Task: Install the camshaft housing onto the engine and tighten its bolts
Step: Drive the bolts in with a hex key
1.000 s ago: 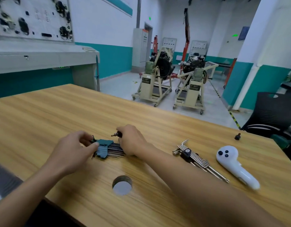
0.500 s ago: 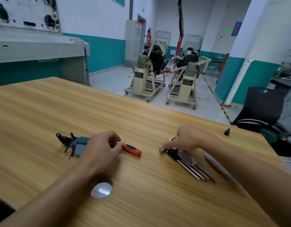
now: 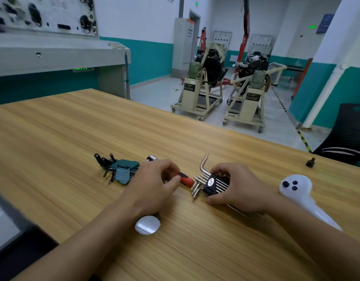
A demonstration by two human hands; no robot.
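Engines (image 3: 212, 65): two, each mounted on a cream wheeled stand (image 3: 192, 94), side by side on the grey floor well beyond the far edge of the table. They are too distant and dark to tell single parts or bolts.
Table (image 3: 73, 128): light wood grain, with a round cable hole (image 3: 147, 225) near the front, partly under the left wrist.
Left hand (image 3: 154, 187): fingers curled over the red-handled tool (image 3: 186, 180), gripping it at the handle. The red and black end shows to the right of the knuckles and a chrome head shows beyond them.
Right hand (image 3: 235, 187): fingers and thumb wrapped round the chrome key set (image 3: 210, 182), holding it by its black holder. The bent ends fan out to the left and one key stands up above the rest.
Gap between hands: small — the red handle tip lies just beside the chrome key ends; contact cannot be told.
Teal key set (image 3: 122, 169): lies flat on the table to the left of the left hand, dark keys splayed out leftward.
White controller (image 3: 296, 189): on the table right of the right hand, with three dark buttons facing up.
Small black piece (image 3: 310, 163): stands alone near the table's right edge — type not clear.
Black chair (image 3: 351, 130): beside the table at the right.
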